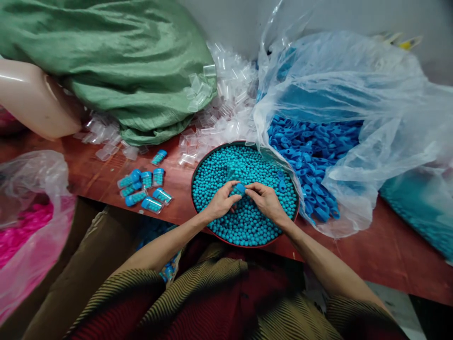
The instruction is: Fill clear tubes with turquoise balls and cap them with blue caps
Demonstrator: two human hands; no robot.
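Over a round tray point(194, 189) of turquoise beads point(247, 231), my left hand point(222, 200) is closed around a small vial with a blue cap point(239, 189). The vial's body is mostly hidden by my fingers. My right hand point(264, 200) pinches at the right side of the cap, thumb and fingertips together. A loose blue cap point(281, 182) lies on the beads to the right. Left of the tray, several filled vials with blue caps point(153, 204) are grouped on the red-brown table point(177, 208).
Behind the tray lie many clear empty vials point(226, 113) beside a green sack point(141, 61). An open plastic bag point(357, 208) of blue caps point(307, 156) touches the tray's right side. Pink pieces point(28, 231) fill a bag at left. A beige container point(31, 99) stands back left.
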